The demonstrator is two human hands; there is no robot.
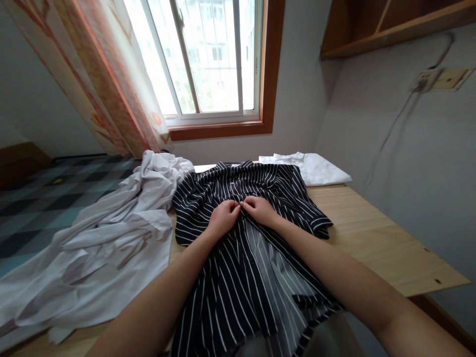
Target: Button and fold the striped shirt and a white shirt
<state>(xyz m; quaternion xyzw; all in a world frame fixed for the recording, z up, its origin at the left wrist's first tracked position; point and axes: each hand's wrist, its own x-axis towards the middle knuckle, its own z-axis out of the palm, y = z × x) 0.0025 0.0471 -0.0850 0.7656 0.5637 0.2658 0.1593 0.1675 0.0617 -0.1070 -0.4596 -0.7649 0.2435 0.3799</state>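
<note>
A black shirt with white stripes (230,277) lies spread on the wooden table, its collar toward the window. Its upper front is together, with a small button showing near the collar; below my hands the front parts and the paler inside shows. My left hand (224,216) pinches the shirt's front edge at mid-chest. Right beside it, my right hand (259,210) pinches the opposite edge, the fingertips of both hands nearly touching. Whatever lies between the fingertips is too small to make out.
Crumpled white cloth (111,248) spreads over the table's left side, beside a checked bed cover (55,208). A folded white garment (320,169) lies at the back right of the wooden table (372,238). A window (208,59) and curtain (111,74) are behind; a shelf (401,34) hangs upper right.
</note>
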